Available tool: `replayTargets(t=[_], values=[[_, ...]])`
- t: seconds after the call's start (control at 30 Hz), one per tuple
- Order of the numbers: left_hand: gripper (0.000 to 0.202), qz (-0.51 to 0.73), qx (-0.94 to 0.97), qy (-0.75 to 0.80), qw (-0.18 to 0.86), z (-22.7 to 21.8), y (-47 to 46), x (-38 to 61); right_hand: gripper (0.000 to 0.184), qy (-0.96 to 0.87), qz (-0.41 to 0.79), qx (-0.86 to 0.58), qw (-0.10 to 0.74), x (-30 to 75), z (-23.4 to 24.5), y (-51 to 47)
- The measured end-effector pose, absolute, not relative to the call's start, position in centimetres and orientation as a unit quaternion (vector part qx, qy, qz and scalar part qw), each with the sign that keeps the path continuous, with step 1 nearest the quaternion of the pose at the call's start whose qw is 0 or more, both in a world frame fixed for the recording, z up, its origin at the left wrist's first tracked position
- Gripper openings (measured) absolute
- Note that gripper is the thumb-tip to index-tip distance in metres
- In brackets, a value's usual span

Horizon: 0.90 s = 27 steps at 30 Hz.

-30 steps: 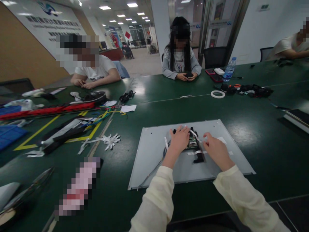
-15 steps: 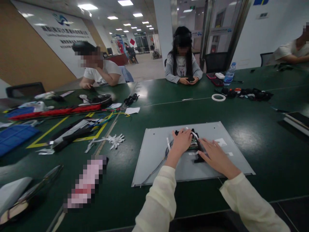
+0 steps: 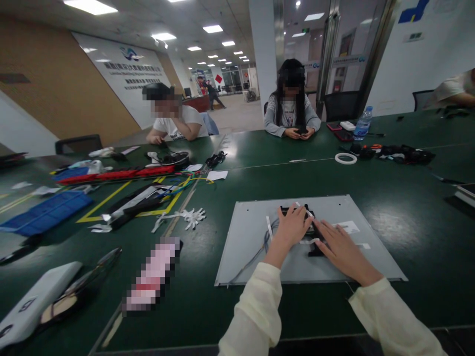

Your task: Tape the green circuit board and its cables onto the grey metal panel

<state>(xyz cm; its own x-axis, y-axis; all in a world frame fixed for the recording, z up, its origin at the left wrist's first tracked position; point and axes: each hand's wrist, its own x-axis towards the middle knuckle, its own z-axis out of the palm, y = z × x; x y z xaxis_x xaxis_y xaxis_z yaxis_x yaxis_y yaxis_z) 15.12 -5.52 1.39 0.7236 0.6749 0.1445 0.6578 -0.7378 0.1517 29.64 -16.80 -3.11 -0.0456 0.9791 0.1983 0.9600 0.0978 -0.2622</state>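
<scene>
A flat grey panel (image 3: 245, 227) lies on the table in front of me. On it sits a black bracket (image 3: 316, 252), mostly hidden under my hands; a green circuit board showed between them earlier. My left hand (image 3: 291, 228) rests over the bracket's upper left part, fingers stretched out. Its fingertips are by a white tape strip (image 3: 308, 212). My right hand (image 3: 341, 247) lies with fingers extended along the bracket's right side, near another white strip (image 3: 307, 242). Grey cables (image 3: 256, 254) run from the bracket toward the panel's lower left corner.
Left of the panel are cut white strips (image 3: 193, 216), a blurred pink item (image 3: 154, 277) and a blue tray (image 3: 48, 212). A white tape roll (image 3: 345, 158) and a water bottle (image 3: 363, 123) stand beyond it. Two people sit across the table (image 3: 260, 173); another is at far right.
My view has turned left, so everything appears further right. My left hand's fingers have shifted toward my right hand and now cover more of the circuit board. The right hand stays in about the same place.
</scene>
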Motion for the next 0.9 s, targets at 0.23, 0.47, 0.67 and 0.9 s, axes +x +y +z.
replayTargets(t=[0.23,0.47,0.67,0.9], values=[[0.046,0.092,0.934,0.343,0.032,1.3,-5.7,15.1,0.059,-0.724,0.033,-0.669,0.166,29.7,-3.5,-16.8],[0.04,0.106,0.931,0.348,0.006,1.6,-6.3,15.3,0.061,-0.726,0.015,-0.666,0.17,29.8,-4.0,-16.8],[0.045,0.129,0.918,0.374,0.018,3.6,-8.0,13.9,0.074,-0.755,0.021,-0.632,0.173,29.2,-2.4,-17.7],[0.038,0.16,0.873,0.457,0.05,5.4,-12.5,8.8,0.075,-0.823,0.07,-0.548,0.131,27.9,-0.7,-18.4]])
